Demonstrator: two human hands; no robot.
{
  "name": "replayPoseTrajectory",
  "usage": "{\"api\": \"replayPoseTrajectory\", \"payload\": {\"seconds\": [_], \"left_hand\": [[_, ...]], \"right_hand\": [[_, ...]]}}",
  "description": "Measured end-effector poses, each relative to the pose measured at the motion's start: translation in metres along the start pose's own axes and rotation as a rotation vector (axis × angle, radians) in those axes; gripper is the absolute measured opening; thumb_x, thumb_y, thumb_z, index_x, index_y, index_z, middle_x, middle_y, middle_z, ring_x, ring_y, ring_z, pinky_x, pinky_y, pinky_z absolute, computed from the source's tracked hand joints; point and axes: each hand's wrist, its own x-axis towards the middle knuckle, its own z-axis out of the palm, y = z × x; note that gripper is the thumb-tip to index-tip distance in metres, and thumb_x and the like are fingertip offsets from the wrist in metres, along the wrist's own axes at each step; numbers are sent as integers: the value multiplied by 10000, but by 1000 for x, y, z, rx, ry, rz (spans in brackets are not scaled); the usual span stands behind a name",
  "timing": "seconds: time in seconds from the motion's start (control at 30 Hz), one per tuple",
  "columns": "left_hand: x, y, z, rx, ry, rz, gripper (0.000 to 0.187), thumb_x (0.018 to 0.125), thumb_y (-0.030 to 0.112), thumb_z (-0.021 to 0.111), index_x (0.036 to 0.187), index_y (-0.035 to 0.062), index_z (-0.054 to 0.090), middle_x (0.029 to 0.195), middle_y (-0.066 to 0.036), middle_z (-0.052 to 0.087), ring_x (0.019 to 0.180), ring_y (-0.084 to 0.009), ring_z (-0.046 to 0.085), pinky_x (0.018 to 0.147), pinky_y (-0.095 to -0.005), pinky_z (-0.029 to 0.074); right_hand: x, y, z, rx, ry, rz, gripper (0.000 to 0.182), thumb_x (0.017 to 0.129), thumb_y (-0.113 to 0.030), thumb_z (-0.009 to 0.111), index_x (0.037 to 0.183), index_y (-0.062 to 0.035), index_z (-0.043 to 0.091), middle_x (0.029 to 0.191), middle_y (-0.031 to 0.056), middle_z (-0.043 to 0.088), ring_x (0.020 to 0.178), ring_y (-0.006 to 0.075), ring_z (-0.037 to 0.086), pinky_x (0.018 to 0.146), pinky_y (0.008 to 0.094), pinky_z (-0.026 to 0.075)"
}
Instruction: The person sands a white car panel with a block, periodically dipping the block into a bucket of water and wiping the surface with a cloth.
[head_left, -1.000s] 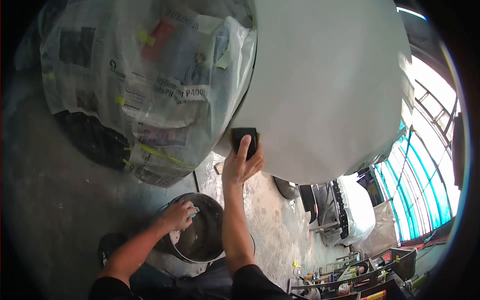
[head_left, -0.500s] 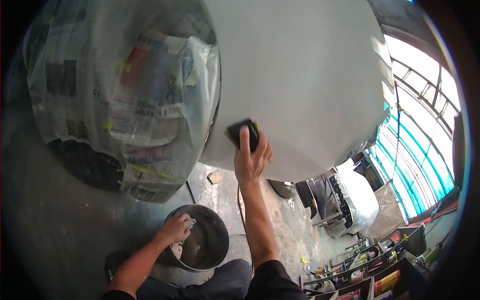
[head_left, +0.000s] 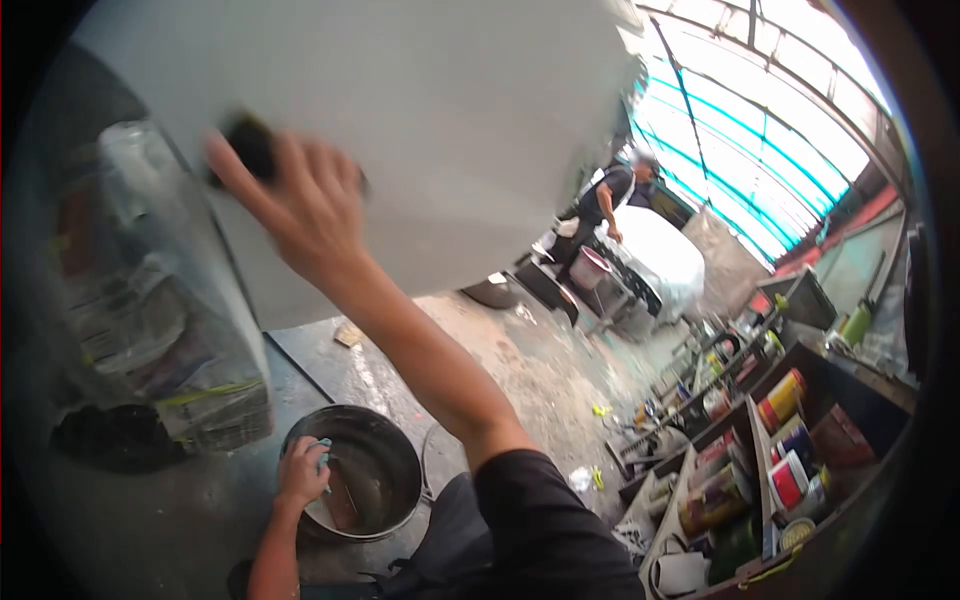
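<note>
A grey car body panel [head_left: 430, 110] fills the upper part of the head view. Against it my right hand [head_left: 310, 205], blurred by motion, grips a black sanding block [head_left: 252, 150] with a yellowish edge. Down at the left, my left hand [head_left: 296, 474] is closed on a light blue cloth [head_left: 322, 453] over the near-left rim of a dark bucket [head_left: 402, 455]. Murky liquid seems to lie in the bucket. Left of the panel, newspaper and plastic masking [head_left: 170, 330] covers an adjoining part of the car.
Another person [head_left: 605, 195] stands beyond the panel, beside a white-covered vehicle part [head_left: 665, 250] and a pink bucket [head_left: 590, 268]. Open shelving with several cans [head_left: 780, 400] lines the right side. A hose [head_left: 298, 365] runs along the floor behind my bucket.
My view has swung right, bringing the other person and more shelving into sight. My right hand has shifted up and left with the sanding block; the left stays at the bucket.
</note>
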Motion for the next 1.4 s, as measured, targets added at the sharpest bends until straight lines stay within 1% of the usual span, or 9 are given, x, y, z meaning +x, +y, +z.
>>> {"api": "replayPoseTrajectory", "payload": {"seconds": [0.1,0.37,0.57,0.77,0.93,1.03,1.17,1.27,1.4], "left_hand": [[2,2,1,15,-7,13,330,753,64,741,1083,67,736,1225,-138,651,1154,-374,620,992,-477,522],[-1,2,-6,5,-13,52,360,763,60,745,1123,57,723,1247,-141,642,1164,-381,608,993,-474,522],[-1,-2,3,42,-13,18,346,771,66,740,1116,75,729,1246,-137,641,1171,-378,606,1000,-474,520],[-3,-7,5,34,-29,38,359,770,97,746,1128,89,737,1250,-124,649,1179,-360,612,1017,-463,513],[-5,3,-3,26,-34,-42,308,838,159,735,1143,115,746,1273,-96,647,1195,-346,615,1005,-466,532],[-3,1,-3,31,-47,-33,307,871,168,718,1173,119,737,1294,-93,634,1193,-345,614,1016,-465,527],[-5,-4,2,32,-59,-19,315,873,184,717,1181,125,737,1311,-101,623,1184,-351,610,1025,-461,521],[-7,-10,6,35,-63,7,320,870,191,721,1183,129,737,1314,-96,624,1190,-350,608,1026,-462,519],[-8,-8,6,51,-22,-26,331,852,190,729,1179,141,741,1297,-84,637,1187,-347,613,1014,-459,526]], "right_hand": [[91,-15,29,28,86,122,675,871,-133,651,1526,-241,529,1165,226,591,1037,355,598,864,491,475],[-85,-16,9,-125,82,32,625,913,-204,661,1510,-326,524,1098,198,585,908,316,612,705,450,483],[48,-39,26,18,76,197,687,934,-192,648,1577,-309,437,1163,252,611,993,354,629,830,480,512],[-129,-26,-6,-61,-17,81,611,938,-152,632,1526,-297,546,1160,246,622,925,351,635,728,465,512],[38,-27,10,-98,28,200,672,848,-104,748,1469,-327,618,1056,112,616,824,289,614,686,436,487],[51,-25,14,10,32,210,696,809,-53,748,1442,-321,641,1086,127,629,868,304,636,708,422,499],[-98,-14,6,-90,95,144,629,881,-126,700,1479,-297,611,1164,172,650,922,312,656,714,413,473],[-81,-11,3,-118,30,133,631,877,-116,695,1474,-303,615,1175,179,654,920,314,658,724,422,483],[94,-18,8,-16,-4,213,750,787,-73,796,1481,-288,608,1071,129,604,918,308,635,722,431,498]]}}
